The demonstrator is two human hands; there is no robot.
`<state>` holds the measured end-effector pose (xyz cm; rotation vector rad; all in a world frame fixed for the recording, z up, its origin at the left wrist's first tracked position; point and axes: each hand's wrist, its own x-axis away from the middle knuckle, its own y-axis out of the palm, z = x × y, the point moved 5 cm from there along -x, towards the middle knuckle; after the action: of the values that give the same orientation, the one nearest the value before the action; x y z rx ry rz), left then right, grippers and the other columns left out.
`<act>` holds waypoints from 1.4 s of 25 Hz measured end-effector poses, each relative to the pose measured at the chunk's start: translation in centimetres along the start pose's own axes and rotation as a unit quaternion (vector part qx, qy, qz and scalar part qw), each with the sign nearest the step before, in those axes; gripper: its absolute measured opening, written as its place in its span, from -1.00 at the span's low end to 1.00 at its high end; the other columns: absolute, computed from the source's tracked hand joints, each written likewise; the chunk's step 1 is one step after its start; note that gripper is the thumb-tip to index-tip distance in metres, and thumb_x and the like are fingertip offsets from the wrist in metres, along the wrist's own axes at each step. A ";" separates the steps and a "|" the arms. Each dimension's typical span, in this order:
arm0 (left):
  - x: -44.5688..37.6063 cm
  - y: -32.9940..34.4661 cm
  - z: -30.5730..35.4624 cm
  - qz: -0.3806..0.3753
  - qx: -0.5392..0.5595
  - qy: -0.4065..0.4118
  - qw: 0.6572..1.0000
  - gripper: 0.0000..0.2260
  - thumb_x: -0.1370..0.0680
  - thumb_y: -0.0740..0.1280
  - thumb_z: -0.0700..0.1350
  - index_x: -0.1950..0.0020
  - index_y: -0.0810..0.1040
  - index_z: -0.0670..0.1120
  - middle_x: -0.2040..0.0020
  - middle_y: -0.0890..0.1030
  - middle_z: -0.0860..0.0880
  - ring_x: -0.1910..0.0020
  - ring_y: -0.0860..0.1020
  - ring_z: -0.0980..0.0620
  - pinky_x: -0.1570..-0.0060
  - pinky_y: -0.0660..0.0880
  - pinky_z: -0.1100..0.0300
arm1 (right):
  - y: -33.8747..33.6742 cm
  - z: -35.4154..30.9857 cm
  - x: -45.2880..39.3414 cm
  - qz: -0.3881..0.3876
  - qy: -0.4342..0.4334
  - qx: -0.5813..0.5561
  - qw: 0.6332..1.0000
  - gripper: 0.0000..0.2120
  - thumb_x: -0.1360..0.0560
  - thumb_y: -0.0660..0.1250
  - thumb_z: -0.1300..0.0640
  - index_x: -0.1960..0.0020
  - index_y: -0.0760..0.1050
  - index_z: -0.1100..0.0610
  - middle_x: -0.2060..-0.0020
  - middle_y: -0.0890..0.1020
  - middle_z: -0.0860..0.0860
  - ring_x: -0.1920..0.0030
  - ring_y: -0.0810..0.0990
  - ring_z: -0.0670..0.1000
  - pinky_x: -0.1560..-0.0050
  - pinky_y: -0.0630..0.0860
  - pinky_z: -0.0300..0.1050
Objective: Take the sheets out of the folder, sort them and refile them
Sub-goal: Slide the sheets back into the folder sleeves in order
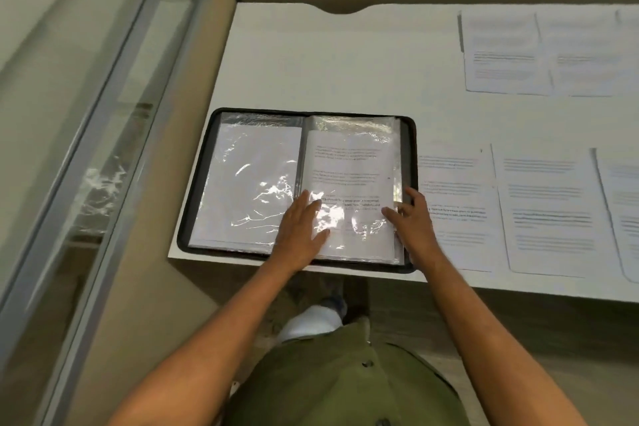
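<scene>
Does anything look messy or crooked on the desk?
Mostly tidy. The folder lies open and flat, but its plastic sleeves are crinkled and shiny. In the right sleeve the printed sheet sits low, leaving a bare strip of plastic above it. The loose sheets lie in rows, a little tilted.
</scene>
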<state>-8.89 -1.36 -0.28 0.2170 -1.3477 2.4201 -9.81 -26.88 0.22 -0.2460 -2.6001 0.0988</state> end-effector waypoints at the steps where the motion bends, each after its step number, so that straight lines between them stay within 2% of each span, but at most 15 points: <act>1: 1.0 0.1 0.1 0.000 -0.005 0.000 1.000 -0.37 -0.66 0.30 0.10 -0.67 0.15 0.00 -0.70 -0.03 -0.03 -0.67 -0.04 -0.02 -0.63 -0.01 -0.02 | 0.1 0.6 1.0 0.006 0.010 -0.023 1.000 -0.36 -0.60 0.45 0.16 -0.57 0.21 0.01 -0.41 0.53 0.07 -0.30 0.61 0.10 -0.30 0.60 0.14; 4: 4.0 0.4 -0.2 -0.008 -0.023 0.007 1.000 -0.35 -0.67 0.30 0.08 -0.68 0.10 0.00 -0.70 -0.04 -0.03 -0.67 -0.06 -0.02 -0.63 -0.04 0.00 | 0.8 1.7 3.4 0.022 0.046 -0.048 0.998 -0.46 -0.62 0.40 0.13 -0.54 0.30 0.02 -0.34 0.55 0.02 -0.24 0.61 0.07 -0.20 0.63 0.04; 7: 6.6 0.7 -0.7 -0.029 -0.048 0.012 0.998 -0.33 -0.68 0.28 0.09 -0.69 0.04 -0.01 -0.70 -0.07 -0.02 -0.67 -0.09 0.00 -0.61 -0.11 0.06 | 2.1 2.4 5.3 0.001 0.071 -0.100 0.992 -0.69 -0.64 0.37 0.11 -0.37 0.48 0.03 -0.25 0.64 0.06 -0.22 0.65 0.10 -0.16 0.68 0.15; 11: 8.1 -0.1 -0.6 -0.044 -0.038 0.012 0.998 -0.38 -0.67 0.30 0.08 -0.68 0.14 0.01 -0.69 0.02 0.01 -0.67 0.00 0.00 -0.60 -0.04 0.07 | 4.2 2.0 7.4 -0.003 0.076 -0.138 0.988 -0.80 -0.66 0.34 0.14 -0.27 0.51 0.05 -0.19 0.67 0.07 -0.22 0.66 0.10 -0.20 0.67 0.13; 14: 8.1 -1.8 -0.4 -0.039 0.043 -0.012 0.998 -0.51 -0.67 0.32 0.06 -0.59 0.35 0.01 -0.64 0.23 0.03 -0.59 0.25 -0.01 -0.52 0.22 0.06 | 6.3 0.5 8.7 0.006 0.063 -0.128 0.990 -0.91 -0.66 0.32 0.13 -0.15 0.51 -0.01 -0.15 0.67 0.04 -0.17 0.66 0.06 -0.23 0.66 0.07; 17: 6.9 -3.7 -1.1 -0.038 0.161 -0.067 0.984 -0.63 -0.67 0.29 0.10 -0.45 0.51 0.02 -0.43 0.53 0.00 -0.37 0.52 -0.03 -0.31 0.47 0.08 | 8.8 -1.8 8.8 -0.011 0.035 -0.108 0.994 -0.89 -0.67 0.32 0.08 -0.19 0.51 0.02 -0.11 0.66 -0.02 -0.10 0.65 0.00 -0.06 0.68 -0.13; 21: 5.4 -6.5 -2.3 -0.053 0.305 -0.126 0.942 -0.59 -0.65 0.22 0.27 -0.35 0.56 0.07 -0.33 0.61 0.01 -0.32 0.56 -0.03 -0.33 0.48 -0.02 | 13.6 -5.0 9.1 -0.058 0.000 -0.032 0.998 -0.79 -0.66 0.32 0.03 -0.24 0.55 0.10 -0.05 0.70 0.01 0.03 0.66 -0.08 0.09 0.55 -0.24; 24: 5.1 -8.7 -3.9 -0.059 0.453 -0.166 0.874 -0.57 -0.64 0.09 0.36 -0.28 0.56 0.15 -0.30 0.63 0.01 -0.27 0.56 0.02 -0.28 0.44 0.00 | 18.2 -6.1 8.8 -0.127 -0.033 0.014 0.991 -0.65 -0.64 0.35 -0.02 -0.38 0.51 0.05 -0.17 0.69 0.00 -0.08 0.69 -0.02 -0.05 0.60 -0.20; 27: 4.7 -10.4 -7.5 -0.028 0.540 -0.209 0.814 -0.35 -0.56 0.05 0.49 -0.35 0.57 0.07 -0.32 0.63 -0.02 -0.34 0.53 -0.06 -0.42 0.36 -0.15 | 22.4 -6.0 7.9 -0.177 -0.042 0.060 0.981 -0.42 -0.58 0.36 -0.17 -0.52 0.40 0.04 -0.28 0.64 -0.01 -0.23 0.63 0.03 -0.31 0.57 0.01; 29: 4.5 -11.2 -9.8 -0.015 0.567 -0.238 0.789 -0.26 -0.54 0.02 0.52 -0.40 0.56 0.03 -0.31 0.63 -0.07 -0.36 0.51 -0.10 -0.42 0.36 -0.21 | 24.6 -5.7 7.3 -0.191 -0.047 0.109 0.975 -0.40 -0.59 0.32 -0.22 -0.56 0.37 -0.02 -0.38 0.57 0.01 -0.34 0.55 0.07 -0.40 0.49 0.06; 30: 4.5 -11.6 -10.7 -0.011 0.575 -0.248 0.779 -0.24 -0.53 0.01 0.53 -0.42 0.54 0.02 -0.32 0.62 -0.08 -0.37 0.51 -0.11 -0.41 0.37 -0.19 | 25.5 -5.4 6.9 -0.196 -0.050 0.133 0.970 -0.46 -0.57 0.30 -0.26 -0.49 0.46 -0.09 -0.45 0.52 0.00 -0.40 0.50 0.10 -0.44 0.45 0.10; 32: 4.5 -12.2 -12.2 -0.006 0.584 -0.260 0.769 -0.20 -0.53 0.00 0.54 -0.46 0.50 -0.01 -0.34 0.60 -0.10 -0.37 0.50 -0.11 -0.35 0.40 -0.15 | 27.0 -4.6 6.3 -0.209 -0.047 0.185 0.959 -0.63 -0.49 0.28 -0.38 -0.10 0.69 -0.21 -0.60 0.34 -0.09 -0.55 0.34 0.12 -0.52 0.32 0.21; 33: 4.6 -12.5 -12.8 -0.005 0.585 -0.262 0.767 -0.19 -0.52 -0.01 0.55 -0.47 0.49 -0.01 -0.34 0.59 -0.10 -0.36 0.51 -0.11 -0.32 0.42 -0.14 | 27.6 -4.1 5.9 -0.216 -0.052 0.208 0.952 -0.64 -0.48 0.26 -0.40 0.07 0.71 -0.21 -0.63 0.25 -0.13 -0.61 0.25 0.12 -0.55 0.25 0.27; 34: 4.6 -12.7 -13.3 -0.004 0.585 -0.263 0.767 -0.18 -0.52 -0.01 0.55 -0.47 0.49 -0.02 -0.34 0.59 -0.10 -0.34 0.52 -0.11 -0.31 0.43 -0.14 | 28.1 -3.9 5.8 -0.225 -0.060 0.229 0.945 -0.61 -0.50 0.25 -0.41 0.11 0.71 -0.19 -0.65 0.20 -0.13 -0.65 0.16 0.12 -0.58 0.16 0.32; 35: 4.6 -12.8 -13.6 -0.001 0.586 -0.264 0.766 -0.19 -0.53 -0.01 0.54 -0.46 0.49 -0.02 -0.32 0.60 -0.10 -0.31 0.54 -0.10 -0.32 0.44 -0.15 | 28.4 -3.8 5.9 -0.229 -0.068 0.253 0.938 -0.61 -0.55 0.23 -0.39 0.03 0.71 -0.20 -0.66 0.16 -0.11 -0.67 0.06 0.14 -0.59 0.06 0.38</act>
<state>-7.65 17.42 3.98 1.2550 0.2838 2.9351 -8.44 2.21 3.04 0.5648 -2.5841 0.6214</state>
